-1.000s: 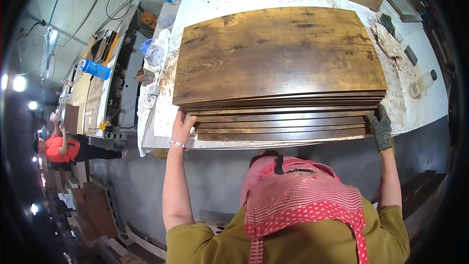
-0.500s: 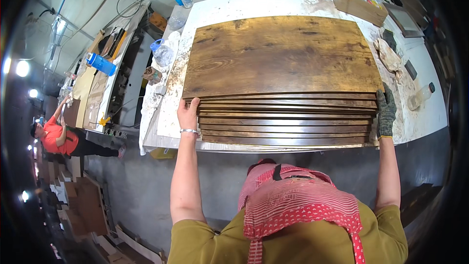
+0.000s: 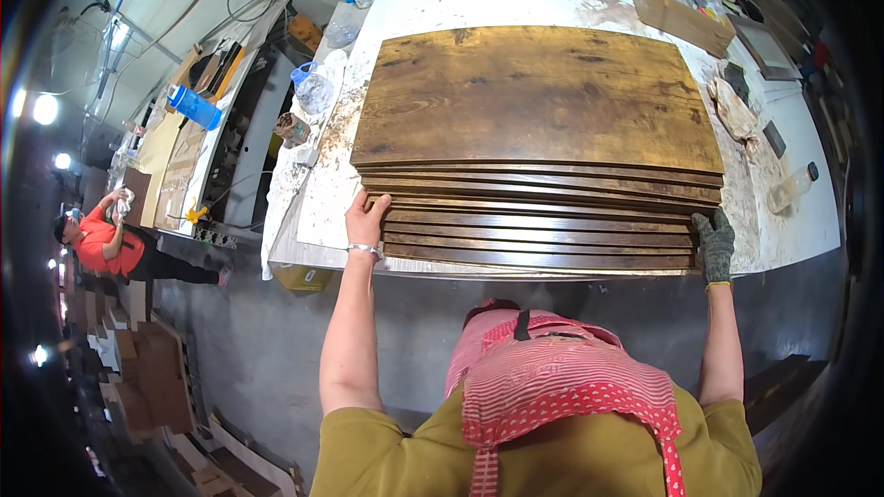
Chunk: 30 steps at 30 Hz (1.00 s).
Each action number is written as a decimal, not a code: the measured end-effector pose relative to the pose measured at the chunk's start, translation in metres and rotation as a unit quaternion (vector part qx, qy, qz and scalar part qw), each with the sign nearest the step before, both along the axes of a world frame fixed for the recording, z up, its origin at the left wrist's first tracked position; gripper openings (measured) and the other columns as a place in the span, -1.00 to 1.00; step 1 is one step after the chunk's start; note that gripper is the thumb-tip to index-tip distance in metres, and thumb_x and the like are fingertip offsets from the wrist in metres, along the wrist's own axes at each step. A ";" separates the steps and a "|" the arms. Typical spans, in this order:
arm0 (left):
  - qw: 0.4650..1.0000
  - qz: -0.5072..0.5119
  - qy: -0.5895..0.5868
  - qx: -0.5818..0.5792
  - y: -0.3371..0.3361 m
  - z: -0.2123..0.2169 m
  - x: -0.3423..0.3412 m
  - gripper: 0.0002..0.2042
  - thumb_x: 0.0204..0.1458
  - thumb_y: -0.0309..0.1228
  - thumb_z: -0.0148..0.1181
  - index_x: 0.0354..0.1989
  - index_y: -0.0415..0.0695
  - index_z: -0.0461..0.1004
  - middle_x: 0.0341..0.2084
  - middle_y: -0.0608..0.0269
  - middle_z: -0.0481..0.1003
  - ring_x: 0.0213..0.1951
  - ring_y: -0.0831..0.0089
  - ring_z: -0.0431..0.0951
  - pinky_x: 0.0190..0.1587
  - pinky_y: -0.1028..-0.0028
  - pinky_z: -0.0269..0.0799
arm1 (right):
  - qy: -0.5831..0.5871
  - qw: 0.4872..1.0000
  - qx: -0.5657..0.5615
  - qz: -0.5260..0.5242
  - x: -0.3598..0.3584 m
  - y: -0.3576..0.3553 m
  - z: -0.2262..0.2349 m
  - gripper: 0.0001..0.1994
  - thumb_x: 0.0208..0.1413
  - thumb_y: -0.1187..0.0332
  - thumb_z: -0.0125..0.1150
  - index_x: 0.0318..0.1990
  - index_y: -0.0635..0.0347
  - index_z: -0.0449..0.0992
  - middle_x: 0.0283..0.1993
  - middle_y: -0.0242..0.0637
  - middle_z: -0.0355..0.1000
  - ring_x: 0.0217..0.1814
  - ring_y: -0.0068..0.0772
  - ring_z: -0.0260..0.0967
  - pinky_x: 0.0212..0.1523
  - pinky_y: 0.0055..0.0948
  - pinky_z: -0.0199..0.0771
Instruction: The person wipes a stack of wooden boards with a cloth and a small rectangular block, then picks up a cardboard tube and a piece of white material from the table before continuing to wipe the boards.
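White, brown-stained table (image 3: 442,9) bearing a stack of boards (image 3: 539,120), flat, rectangular, glossy, wood-grained; knit-gloved right hand (image 3: 715,244) at the stack's right end and bare left hand (image 3: 366,216) at its left, thumb parted from fingers; whether either pinches cannot be told; both sit lower against the stack than half a second earlier.

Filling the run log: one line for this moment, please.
left hand: bare, at left end of board stack | right hand: gloved, at its right end

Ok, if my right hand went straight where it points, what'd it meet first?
The wooden board stack, probably; your gloved right hand seems at its right end, though exact depth is unclear.
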State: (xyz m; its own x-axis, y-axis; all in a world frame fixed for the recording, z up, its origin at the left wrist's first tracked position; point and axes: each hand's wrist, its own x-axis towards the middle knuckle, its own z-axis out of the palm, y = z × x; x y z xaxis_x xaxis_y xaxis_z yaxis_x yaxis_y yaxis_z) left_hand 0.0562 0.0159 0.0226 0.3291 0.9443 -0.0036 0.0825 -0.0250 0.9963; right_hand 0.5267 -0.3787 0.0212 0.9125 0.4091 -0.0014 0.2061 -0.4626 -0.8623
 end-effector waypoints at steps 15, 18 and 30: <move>0.992 0.106 0.072 0.010 0.024 -0.025 -0.011 -0.53 0.06 -0.41 0.20 0.07 -0.47 0.29 -0.07 0.07 0.43 -0.10 0.45 0.39 0.03 0.53 0.25 | -0.044 0.998 0.006 0.035 -0.030 0.016 0.040 -0.51 -0.16 0.16 0.40 -0.10 0.29 0.49 -0.14 -0.10 0.49 -0.13 -0.25 0.43 -0.08 -0.34 0.39; 0.991 0.107 0.079 -0.003 0.036 -0.034 -0.014 -0.42 0.04 -0.37 0.23 0.15 -0.51 0.19 0.06 -0.02 0.35 0.04 0.36 0.35 0.12 0.47 0.21 | -0.054 0.998 0.009 0.010 -0.033 0.017 0.041 -0.52 -0.18 0.17 0.40 -0.11 0.27 0.51 -0.17 -0.11 0.50 -0.13 -0.20 0.43 -0.05 -0.34 0.38; 0.997 -0.002 0.062 -0.044 0.026 0.023 -0.007 -0.42 0.18 -0.29 -0.01 0.36 0.06 -0.04 0.34 0.05 -0.05 0.29 0.31 0.08 0.16 0.37 0.16 | -0.022 0.997 0.066 0.046 -0.005 0.002 0.027 -0.25 -0.10 0.06 0.36 0.21 0.29 0.23 0.11 0.00 0.36 0.13 -0.27 0.35 0.13 -0.37 0.32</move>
State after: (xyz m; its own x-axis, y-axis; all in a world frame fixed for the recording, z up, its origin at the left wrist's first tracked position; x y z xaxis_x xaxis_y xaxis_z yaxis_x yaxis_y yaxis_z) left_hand 0.0493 0.0423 0.0459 0.3253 0.9370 -0.1276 0.2059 0.0615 0.9766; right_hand 0.5217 -0.3762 0.0482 0.8695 0.4843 0.0974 0.2813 -0.3233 -0.9035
